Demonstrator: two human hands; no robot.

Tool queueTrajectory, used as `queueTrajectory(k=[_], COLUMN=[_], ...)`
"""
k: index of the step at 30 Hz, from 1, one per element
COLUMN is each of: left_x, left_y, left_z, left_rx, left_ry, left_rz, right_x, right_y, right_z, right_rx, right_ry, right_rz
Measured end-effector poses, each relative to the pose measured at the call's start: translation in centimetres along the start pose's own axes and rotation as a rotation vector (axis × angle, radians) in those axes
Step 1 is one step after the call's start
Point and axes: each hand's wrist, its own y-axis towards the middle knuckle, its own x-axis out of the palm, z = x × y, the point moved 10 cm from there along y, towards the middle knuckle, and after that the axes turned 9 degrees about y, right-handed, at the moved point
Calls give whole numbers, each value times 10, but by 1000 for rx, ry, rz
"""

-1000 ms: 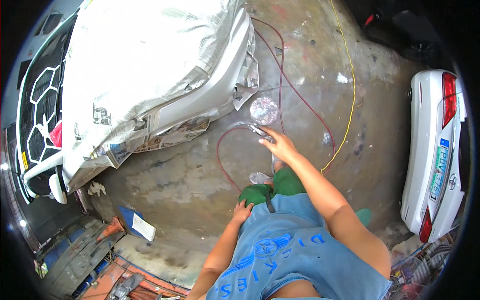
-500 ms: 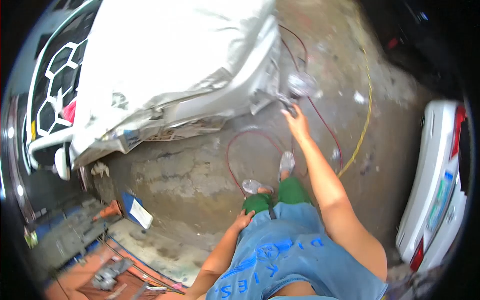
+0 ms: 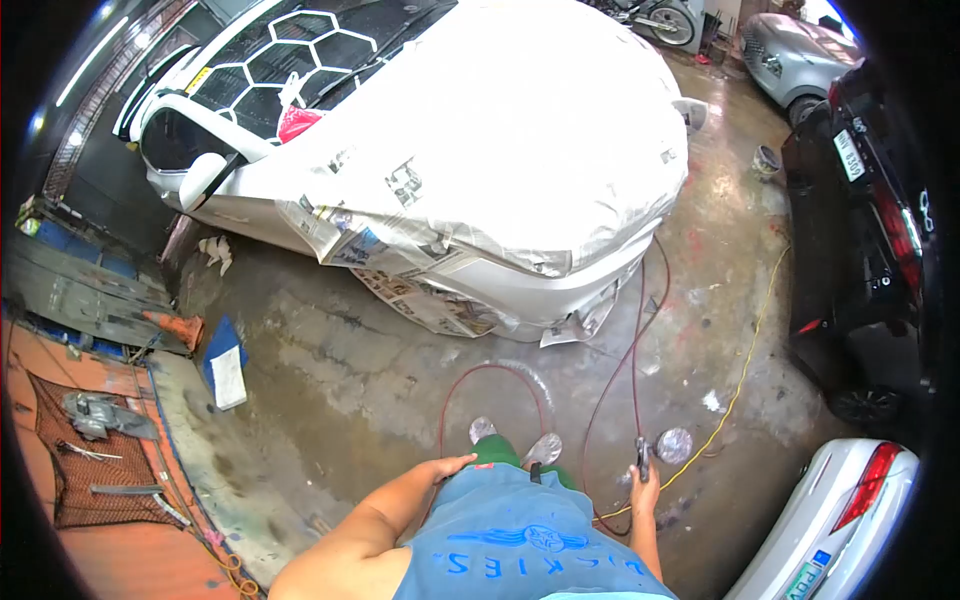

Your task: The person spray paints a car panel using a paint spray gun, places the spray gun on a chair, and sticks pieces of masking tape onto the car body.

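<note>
My right hand (image 3: 645,486) grips a spray gun (image 3: 642,456) low at my right side, its round cup (image 3: 674,445) looking wrapped in crinkled clear plastic or foil. A dark red hose (image 3: 612,395) trails near the gun across the wet floor. My left hand (image 3: 452,467) lies flat on my green shorts (image 3: 490,452), fingers stretched out and holding nothing. In front of me stands a white car, its hood (image 3: 510,130) under white sheeting and its side edged with taped newspaper (image 3: 430,300). The exposed bumper (image 3: 540,295) faces me, a short way from the gun.
A yellow hose (image 3: 745,375) crosses the floor at right. Beyond it are a black car (image 3: 850,260) and a white car's rear (image 3: 820,520). A can (image 3: 766,160) stands near the black car. At left are an orange cone (image 3: 175,327) and a blue-and-white panel (image 3: 226,365).
My right hand has drawn the spray gun back from the car's bumper, down beside my body. My view has tilted up and turned, showing more of the workshop. My left hand stays at my thigh.
</note>
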Motion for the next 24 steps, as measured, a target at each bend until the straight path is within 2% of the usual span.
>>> queueTrajectory(k=[2,5,7,8,11,12,15,17,20,23,24], left_x=[-14,-21,-17,-12,-37,-37,-45,-43,-75,-60,-58], left_y=[8,47,45,36,134,138,147,160,142,170,184], left_z=[-2,7,26,39,29,49,112,154,223,325,357], left_rx=[-54,34,27,22,186,251,380,355,67,390,420], left_ry=[19,16,112,157,405,629,1138,1300,554,294,325], left_rz=[89,30,20,13,97,85,96,88,345,239,207], right_x=[-21,-49,-71,-81,-107,-113,-129,-137,-145,-156,-160], right_y=[-23,-36,-37,-36,-30,-28,-8,5,23,41,38], right_z=[0,-1,13,10,3,-13,2,35,72,91,53], right_rx=[-68,-98,-32,-82,57,78,-157,-17,173,190,260], right_ry=[-87,-168,-192,-164,-140,-113,-93,29,266,290,349], right_rz=[25,41,42,50,-4,-3,101,75,51,69,115])
